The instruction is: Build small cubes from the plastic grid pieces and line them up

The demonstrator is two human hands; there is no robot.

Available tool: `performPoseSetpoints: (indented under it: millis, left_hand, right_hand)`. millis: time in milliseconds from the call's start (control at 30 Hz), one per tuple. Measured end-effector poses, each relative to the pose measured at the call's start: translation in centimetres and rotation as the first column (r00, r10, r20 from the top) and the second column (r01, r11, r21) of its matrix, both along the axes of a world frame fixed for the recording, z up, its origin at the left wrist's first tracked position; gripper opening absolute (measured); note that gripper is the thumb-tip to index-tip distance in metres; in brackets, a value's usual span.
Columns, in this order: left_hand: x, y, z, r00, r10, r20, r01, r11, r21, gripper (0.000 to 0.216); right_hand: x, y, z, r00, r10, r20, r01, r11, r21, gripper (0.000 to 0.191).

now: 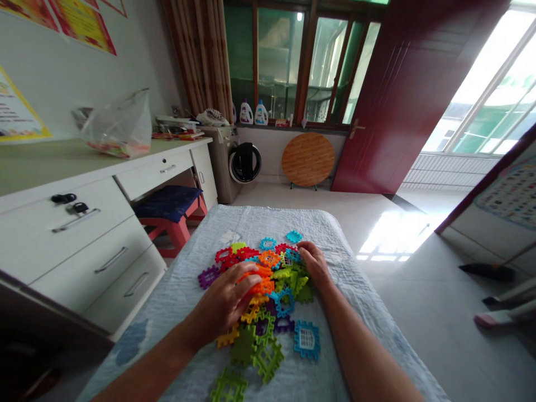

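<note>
Toothed plastic building pieces [266,288], mixed lot: red, orange, yellow, green, blue and purple, heaped and overlapping on a pale blue cloth [322,223] spread over a raised flat surface. Outlying items: one purple piece [208,276] at the heap's left edge; one turquoise piece [294,237] at the far end; one blue square piece [306,339] lying flat, nearer right; one green piece [229,385] at the near end. Left hand [234,290]: half curled, fingers over orange pieces; grip cannot be told. Right hand [315,262]: partly bent, at the heap's far right edge; hold, if any, not discernible.
</note>
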State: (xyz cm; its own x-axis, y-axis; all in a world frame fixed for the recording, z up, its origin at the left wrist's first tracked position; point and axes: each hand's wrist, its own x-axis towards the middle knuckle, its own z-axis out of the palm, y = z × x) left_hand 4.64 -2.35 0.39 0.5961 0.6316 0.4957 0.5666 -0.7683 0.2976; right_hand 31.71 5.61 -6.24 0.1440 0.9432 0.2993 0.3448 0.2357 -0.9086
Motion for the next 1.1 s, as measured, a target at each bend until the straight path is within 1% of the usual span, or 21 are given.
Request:
performPoseSetpoints:
  millis: [100, 167, 267, 333, 367, 433, 500, 567, 633, 667, 733, 800, 867, 933, 1000, 1100]
  left_hand:
    - [-0.7, -0.2, -0.4, 0.989, 0.096, 0.113, -0.092, 0.995, -0.040, 0.020]
    - [-0.9, -0.1, -0.6, 0.957, 0.216, 0.194, -0.200, 0.975, -0.098, 0.021]
    - [-1.2, 0.3, -1.1, 0.858, 0.412, 0.306, -0.343, 0.904, -0.255, 0.030]
    - [-1.5, 0.9, -1.8, 0.795, 0.494, 0.353, -0.380, 0.858, -0.345, 0.036]
    - [-1.7, 1.2, -2.2, 0.775, 0.513, 0.369, -0.385, 0.847, -0.367, 0.038]
    - [-2.3, 1.8, -3.1, 0.764, 0.519, 0.382, -0.386, 0.844, -0.373, 0.041]
    - [-2.8, 2.3, -3.7, 0.774, 0.506, 0.381, -0.382, 0.853, -0.356, 0.040]
    - [-3.2, 2.5, -4.0, 0.786, 0.494, 0.371, -0.382, 0.861, -0.336, 0.036]
    - [-3.5, 2.5, -4.1, 0.810, 0.477, 0.341, -0.386, 0.872, -0.301, 0.036]
    - [-3.5, 2.4, -4.2, 0.828, 0.463, 0.316, -0.387, 0.880, -0.277, 0.038]
    - [-3.5, 2.1, -4.3, 0.869, 0.428, 0.249, -0.372, 0.896, -0.241, 0.048]
    - [-3.4, 1.9, -4.6, 0.906, 0.385, 0.176, -0.339, 0.909, -0.243, 0.063]
    - [-3.2, 1.7, -4.8, 0.933, 0.343, 0.112, -0.306, 0.916, -0.261, 0.075]
    - [-3.1, 1.7, -4.9, 0.943, 0.325, 0.074, -0.294, 0.916, -0.271, 0.081]
    - [-3.0, 1.7, -4.8, 0.939, 0.336, 0.068, -0.305, 0.910, -0.280, 0.082]
    - [-3.0, 2.0, -4.7, 0.922, 0.374, 0.097, -0.333, 0.896, -0.293, 0.070]
  right_hand:
    - [-0.1, -0.1, 0.2, 0.999, 0.049, -0.001, -0.049, 0.999, 0.000, 0.024]
    - [-0.2, -0.3, 0.6, 0.995, 0.101, 0.021, -0.101, 0.995, 0.005, 0.023]
    - [-0.4, -0.6, 1.3, 0.984, 0.165, 0.061, -0.166, 0.986, 0.006, 0.022]
    - [-0.4, -0.7, 1.6, 0.978, 0.199, 0.064, -0.199, 0.980, 0.002, 0.021]
    - [-0.4, -0.7, 1.8, 0.974, 0.219, 0.054, -0.219, 0.976, -0.004, 0.021]
    - [-0.5, -0.6, 2.0, 0.966, 0.259, 0.021, -0.258, 0.966, -0.027, 0.022]
    - [-0.7, -0.6, 2.4, 0.959, 0.282, 0.037, -0.281, 0.959, -0.039, 0.023]
    - [-1.1, -0.8, 2.8, 0.949, 0.283, 0.141, -0.285, 0.959, -0.009, 0.022]
    - [-1.8, -1.2, 3.3, 0.906, 0.311, 0.286, -0.332, 0.943, 0.028, 0.023]
    - [-2.3, -1.4, 3.5, 0.875, 0.337, 0.347, -0.368, 0.929, 0.026, 0.026]
    - [-3.2, -2.0, 3.7, 0.809, 0.397, 0.433, -0.432, 0.902, -0.020, 0.044]
    - [-4.1, -2.5, 4.0, 0.757, 0.436, 0.486, -0.464, 0.883, -0.070, 0.064]
    - [-4.8, -2.9, 4.3, 0.713, 0.473, 0.518, -0.505, 0.858, -0.088, 0.074]
    - [-5.3, -3.2, 4.8, 0.679, 0.507, 0.531, -0.560, 0.825, -0.073, 0.072]
    - [-5.5, -3.4, 5.4, 0.668, 0.521, 0.532, -0.596, 0.802, -0.036, 0.058]
    - [-5.3, -3.4, 6.4, 0.665, 0.520, 0.536, -0.607, 0.794, -0.017, 0.035]
